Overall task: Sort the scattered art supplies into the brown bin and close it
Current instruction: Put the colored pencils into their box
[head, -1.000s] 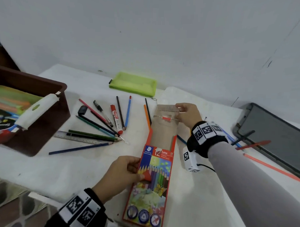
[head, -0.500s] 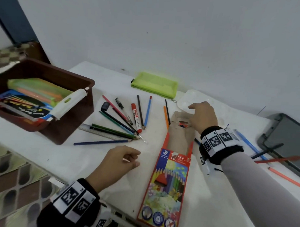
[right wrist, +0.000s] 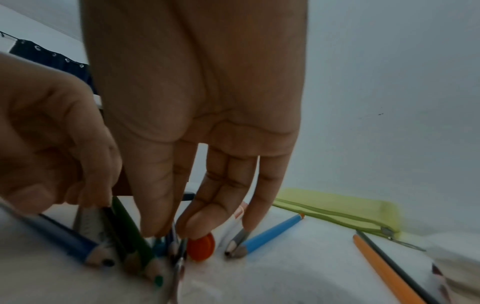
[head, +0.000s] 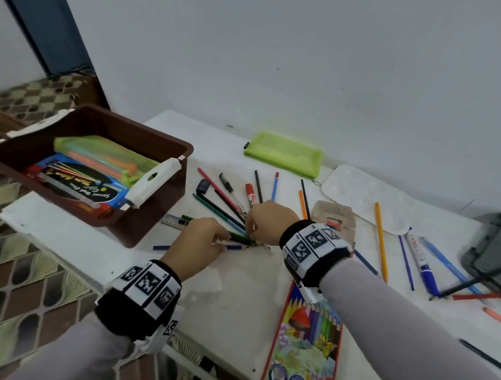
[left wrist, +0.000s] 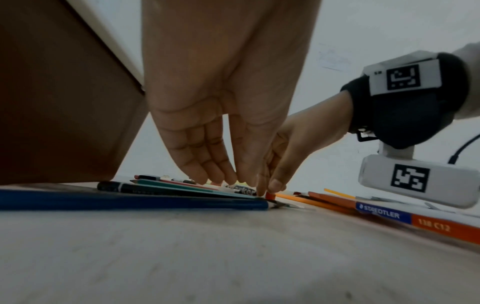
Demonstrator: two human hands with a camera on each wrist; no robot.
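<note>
The open brown bin (head: 163, 206) stands at the left and holds a green pouch and a flat pack. Right of it lies a fan of loose pencils (head: 214, 207) and a red marker (head: 250, 194). My left hand (head: 225, 240) and right hand (head: 250, 229) meet over the near ends of these pencils. The left fingers (right wrist: 85, 201) curl over the green and dark pencils (right wrist: 135, 232). My right hand (right wrist: 171, 228) pinches the pencil tips between thumb and forefinger, beside the marker's red cap (right wrist: 201, 244). A blue pencil (left wrist: 130, 200) lies nearest me.
A coloured-pencil box (head: 306, 351) lies at the near edge under my right forearm. A green pouch (head: 284, 154) and a white palette (head: 365, 194) sit by the wall. More pens (head: 420, 261) and the grey lid (head: 494, 249) are at the right. A ruler (head: 171, 221) lies by the bin.
Both hands have left the pencil box and moved left to the fan of pencils, where they now close on the tips. The head view has swung left toward the bin.
</note>
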